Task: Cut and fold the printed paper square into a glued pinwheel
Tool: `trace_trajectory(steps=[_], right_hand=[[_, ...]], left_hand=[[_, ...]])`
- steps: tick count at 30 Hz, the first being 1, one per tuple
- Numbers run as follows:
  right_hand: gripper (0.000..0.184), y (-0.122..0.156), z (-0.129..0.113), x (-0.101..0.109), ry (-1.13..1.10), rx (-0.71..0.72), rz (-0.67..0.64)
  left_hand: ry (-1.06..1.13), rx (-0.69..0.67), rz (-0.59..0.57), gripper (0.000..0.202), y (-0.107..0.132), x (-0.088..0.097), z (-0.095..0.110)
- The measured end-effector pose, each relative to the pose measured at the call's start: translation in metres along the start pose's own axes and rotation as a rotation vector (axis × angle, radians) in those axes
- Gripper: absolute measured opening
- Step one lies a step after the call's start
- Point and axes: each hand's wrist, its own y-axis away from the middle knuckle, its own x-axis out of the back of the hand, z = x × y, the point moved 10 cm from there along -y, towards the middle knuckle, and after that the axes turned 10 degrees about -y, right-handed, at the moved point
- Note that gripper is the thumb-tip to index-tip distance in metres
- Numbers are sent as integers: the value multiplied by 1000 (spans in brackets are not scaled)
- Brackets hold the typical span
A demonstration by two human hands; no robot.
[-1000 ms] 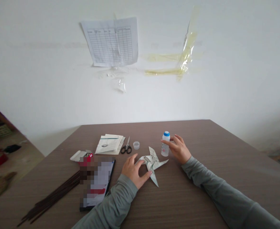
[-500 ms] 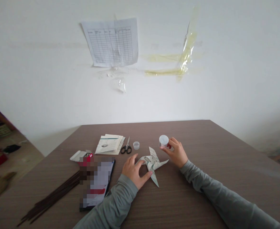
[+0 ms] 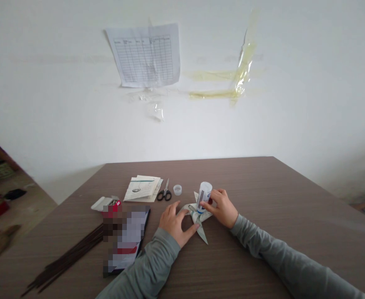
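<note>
My right hand is closed around a white glue stick with a printed label. The stick is tilted, its lower end over the middle of a folded paper pinwheel. Whether its tip touches the paper is hidden. At the pinwheel's left side my left hand rests with thumb and fingers apart, the fingertips at a paper blade. A small translucent cap stands on the table beyond my left hand.
Black-handled scissors and folded papers lie at the back left of the brown table. Nearer are an open red-and-white box, a partly blurred phone-like device and a bundle of thin dark sticks.
My right hand has moved left and down, bringing the glue stick from beside the pinwheel to over its middle. My left hand has stayed in place.
</note>
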Motion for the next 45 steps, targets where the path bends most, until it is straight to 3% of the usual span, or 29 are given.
trace_trajectory(steps=[12, 22, 29, 33, 39, 45], right_hand=[[43, 7, 8, -11, -10, -19, -74], [28, 8, 8, -14, -6, -1, -134], [22, 13, 12, -12, -34, 64, -79], [29, 16, 19, -13, -61, 50, -53], [31, 18, 25, -16, -101, 17, -58], [19, 19, 18, -17, -102, 53, -48]], left_hand=[[-2, -6, 23, 49, 0, -2, -1], [9, 28, 71, 36, -5, -1, 1], [97, -29, 104, 33, -7, 7, 14], [95, -27, 148, 37, -3, 18, 26], [69, -32, 133, 47, -3, 16, 29], [49, -63, -14, 47, -8, -5, 14]])
